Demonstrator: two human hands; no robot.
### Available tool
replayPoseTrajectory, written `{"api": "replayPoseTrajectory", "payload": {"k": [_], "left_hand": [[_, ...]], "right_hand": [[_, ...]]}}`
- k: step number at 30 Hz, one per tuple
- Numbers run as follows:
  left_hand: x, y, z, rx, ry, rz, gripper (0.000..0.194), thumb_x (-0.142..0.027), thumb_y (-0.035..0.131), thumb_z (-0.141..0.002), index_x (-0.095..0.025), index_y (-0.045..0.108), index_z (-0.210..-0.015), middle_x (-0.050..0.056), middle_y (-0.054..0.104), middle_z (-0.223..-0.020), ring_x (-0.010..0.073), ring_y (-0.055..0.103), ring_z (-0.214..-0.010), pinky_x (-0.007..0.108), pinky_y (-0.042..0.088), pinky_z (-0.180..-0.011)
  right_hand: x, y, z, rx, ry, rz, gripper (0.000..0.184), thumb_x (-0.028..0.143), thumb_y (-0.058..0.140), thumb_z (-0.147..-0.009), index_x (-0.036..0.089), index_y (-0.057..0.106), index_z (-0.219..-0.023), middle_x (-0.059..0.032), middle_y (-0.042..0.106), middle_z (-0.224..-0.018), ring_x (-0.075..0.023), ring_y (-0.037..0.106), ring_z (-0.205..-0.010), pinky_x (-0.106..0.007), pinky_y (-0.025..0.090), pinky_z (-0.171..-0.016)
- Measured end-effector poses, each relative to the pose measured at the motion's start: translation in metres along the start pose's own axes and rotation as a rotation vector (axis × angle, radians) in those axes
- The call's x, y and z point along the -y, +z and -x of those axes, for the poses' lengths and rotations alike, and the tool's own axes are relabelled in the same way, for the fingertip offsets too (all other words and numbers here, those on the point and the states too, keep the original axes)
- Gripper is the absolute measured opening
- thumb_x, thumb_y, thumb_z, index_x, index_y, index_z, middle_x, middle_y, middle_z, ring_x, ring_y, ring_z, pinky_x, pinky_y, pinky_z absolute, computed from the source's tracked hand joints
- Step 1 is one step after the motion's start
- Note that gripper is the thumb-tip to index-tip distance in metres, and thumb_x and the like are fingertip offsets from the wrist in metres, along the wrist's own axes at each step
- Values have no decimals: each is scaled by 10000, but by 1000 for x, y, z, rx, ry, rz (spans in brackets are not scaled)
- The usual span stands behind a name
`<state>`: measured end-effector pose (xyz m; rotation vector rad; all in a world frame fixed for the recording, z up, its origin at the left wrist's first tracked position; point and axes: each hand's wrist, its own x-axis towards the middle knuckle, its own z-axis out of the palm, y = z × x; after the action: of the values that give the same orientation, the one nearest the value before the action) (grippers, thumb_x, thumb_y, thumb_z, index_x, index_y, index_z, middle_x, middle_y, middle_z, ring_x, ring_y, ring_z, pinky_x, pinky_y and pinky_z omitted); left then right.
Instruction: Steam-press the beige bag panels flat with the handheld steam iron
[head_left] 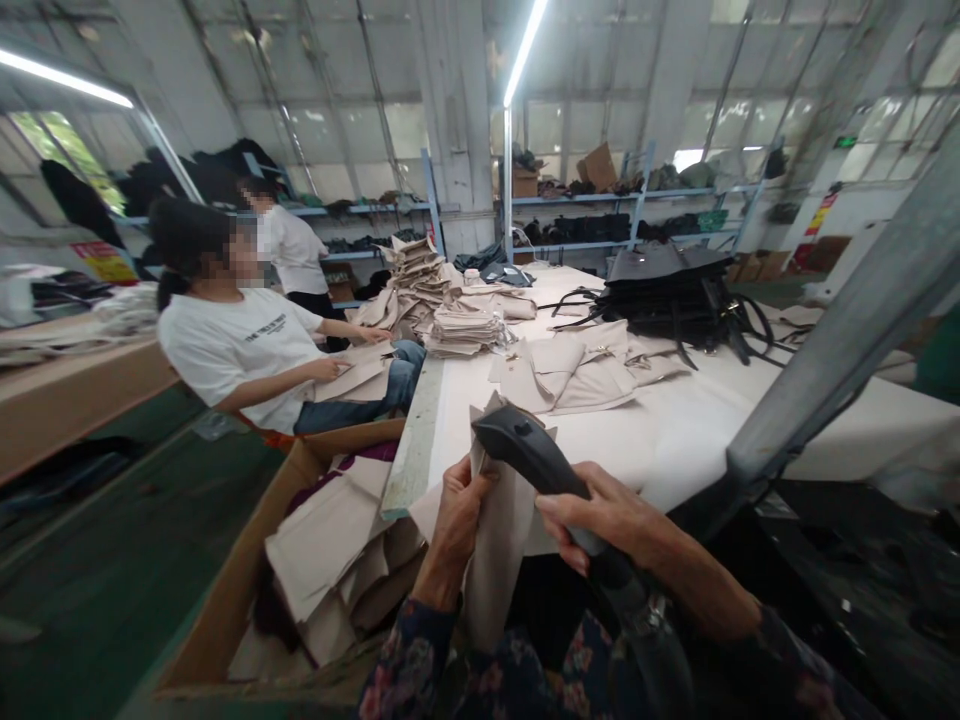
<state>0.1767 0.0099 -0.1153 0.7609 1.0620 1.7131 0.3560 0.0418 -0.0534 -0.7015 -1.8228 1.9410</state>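
Observation:
My left hand (pixel 459 515) is closed on the edge of a beige fabric piece (pixel 495 560), pinching it between thumb and fingers. The piece hangs down towards my lap. My right hand (pixel 592 510) is wrapped round the grip of a black curved handheld tool (pixel 517 440) with a thick hose-like lower end. Its head points left and lies against the upper edge of the fabric, just above my left fingers. The tool's exact kind is unclear, and its head hides part of the fabric.
An open cardboard box (pixel 217 610) of beige pieces stands at my left. On the white table (pixel 675 440) lie beige bag parts (pixel 577 370), stacked fabric (pixel 465 330) and black bags (pixel 667 290). A slanted metal post (pixel 840 320) rises at right. A co-worker (pixel 240 345) sits at left.

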Motion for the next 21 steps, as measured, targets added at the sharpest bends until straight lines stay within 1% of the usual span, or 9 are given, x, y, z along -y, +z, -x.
{"api": "replayPoseTrajectory", "payload": {"k": [2, 4, 6, 8, 11, 13, 15, 18, 21], "left_hand": [[3, 1, 2, 9, -7, 14, 325, -222, 706, -596, -140, 677, -909, 28, 704, -714, 160, 625, -565, 224, 463, -518], [4, 2, 2, -33, -6, 46, 385, -218, 689, -597, -148, 669, -975, 21, 702, -702, 158, 623, -551, 226, 468, -518], [3, 1, 0, -81, 7, 83, 455, -219, 681, -593, -152, 658, -1043, 17, 703, -708, 154, 622, -547, 228, 477, -524], [1, -1, -2, -101, 23, 105, 506, -220, 683, -592, -154, 646, -1093, 20, 711, -739, 152, 626, -554, 232, 488, -538], [-1, 0, -4, -91, 52, 123, 534, -209, 688, -597, -166, 637, -1127, 28, 721, -801, 162, 648, -613, 239, 505, -585], [0, 3, -3, -73, 64, 123, 510, -207, 698, -606, -173, 642, -1111, 29, 723, -821, 170, 659, -658, 239, 508, -606], [4, 6, 0, -55, 58, 103, 458, -220, 721, -616, -173, 653, -1067, 28, 721, -810, 175, 662, -678, 235, 503, -605], [10, 9, 4, -20, 29, 55, 369, -257, 752, -622, -161, 665, -968, 21, 707, -739, 178, 656, -654, 229, 489, -570], [12, 7, 5, 1, 21, 45, 354, -284, 767, -620, -160, 665, -935, 11, 692, -693, 176, 648, -622, 225, 477, -537]], "right_hand": [[5, -2, -5, -9, -59, 34, 352, 425, 643, -826, 156, 531, -627, 28, 513, -454, -90, 471, -374, -185, 386, -377], [13, -8, -10, -53, -100, 50, 362, 422, 635, -836, 153, 535, -615, 19, 517, -448, -88, 469, -374, -184, 378, -377], [18, -14, -9, -90, -107, 53, 383, 428, 615, -850, 153, 528, -599, 13, 510, -436, -89, 467, -371, -183, 362, -367], [16, -18, -1, -101, -89, 36, 386, 435, 601, -858, 153, 525, -604, 18, 491, -432, -91, 462, -368, -185, 355, -360], [4, -15, 15, -80, -42, -14, 360, 447, 628, -834, 156, 525, -649, 32, 486, -466, -90, 457, -369, -192, 376, -365], [-4, -8, 20, -88, 2, -52, 330, 449, 666, -805, 160, 531, -718, 35, 524, -523, -90, 471, -380, -194, 394, -367], [-7, -2, 17, -72, 36, -52, 327, 449, 680, -795, 163, 533, -739, 37, 538, -530, -92, 483, -386, -187, 398, -364], [-2, 2, 3, 2, 3, -11, 366, 452, 647, -818, 158, 522, -641, 37, 502, -453, -87, 472, -372, -176, 399, -368], [4, 2, -6, 5, -36, -10, 360, 432, 630, -831, 155, 528, -624, 29, 520, -465, -86, 473, -378, -180, 421, -377]]}}
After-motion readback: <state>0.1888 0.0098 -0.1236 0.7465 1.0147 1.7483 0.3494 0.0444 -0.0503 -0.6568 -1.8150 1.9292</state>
